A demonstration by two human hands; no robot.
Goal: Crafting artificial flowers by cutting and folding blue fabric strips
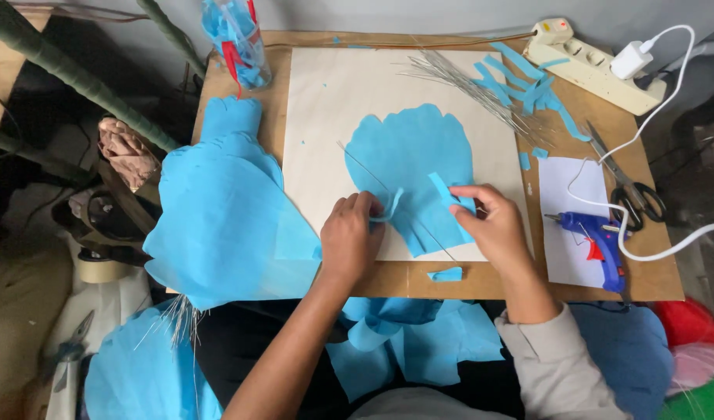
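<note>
We look down on a brown desk (pixel 481 284) with a large cream sheet (pixel 326 109) laid across its middle, and on that sheet lies a big blue paper petal (pixel 407 152) with a scalloped top edge. Our left hand (pixel 349 237) rests at the petal's lower left edge, its grip pinched shut on a narrow curled blue strip (pixel 389 208) that arcs up from the fingertips. Our right hand (pixel 493 225) sits at the petal's lower right, its grip closed on a short blue paper strip (pixel 444 190) which it presses against the petal. A thin wire (pixel 372 175) runs diagonally across the petal, passing between the two hands. Left of the sheet a pile of larger blue petals (pixel 217 218) overhangs the desk's edge, and more blue paper lies in our lap below. A small blue scrap (pixel 448 274) lies on the desk just in front of the hands. Toward the far right corner we see a bundle of thin wires (pixel 466 82) beside a heap of blue strips (pixel 528 85), and a white power strip (pixel 590 66) with a charger plugged in. On the right a blue glue gun (pixel 594 233) lies on a white sheet (pixel 563 187), with scissors (pixel 633 190) near it.
</note>
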